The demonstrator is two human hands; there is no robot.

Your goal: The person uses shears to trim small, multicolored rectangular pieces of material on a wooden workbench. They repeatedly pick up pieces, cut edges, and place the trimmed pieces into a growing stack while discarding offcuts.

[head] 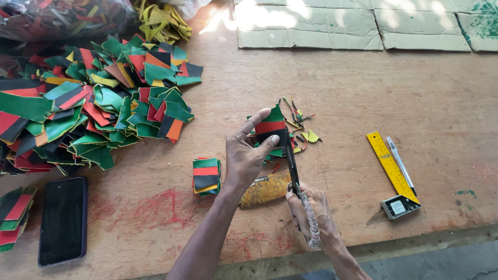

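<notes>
nearest, right hand [310, 210] closed around the handles of scissors [293, 165], blades pointing away and meeting the lower edge of a striped piece [271, 126] of green, red and black material. left hand [248, 155] just beside, thumb and fingers pinching that striped piece and holding it upright above the wooden table [353, 103]. under the two hands, a yellowish worn pouch-like thing [264, 189] lying flat; cannot tell what is inside, or if anything is.

just left of the left hand, a small neat stack of cut pieces [206, 176] in the same colours. further left, near the table edge, a dark phone [63, 220] lying screen up, and beside it another little pile of striped pieces [13, 215].

right of the right hand, well apart, a yellow ruler square [391, 173] with a pen [400, 163] lying along it.

just beyond the held piece, small trimmings [301, 132] in green, yellow and red scattered on the wood.

far to the left and beyond, a big loose heap of striped offcuts [98, 103]. behind this heap, a clear plastic bag [62, 18] filled with more coloured scraps, and next to it a bunch of yellow-green strips [163, 21]. farthest, beyond and to the right of both hands, flat cardboard sheets [311, 26] in sunlight.
</notes>
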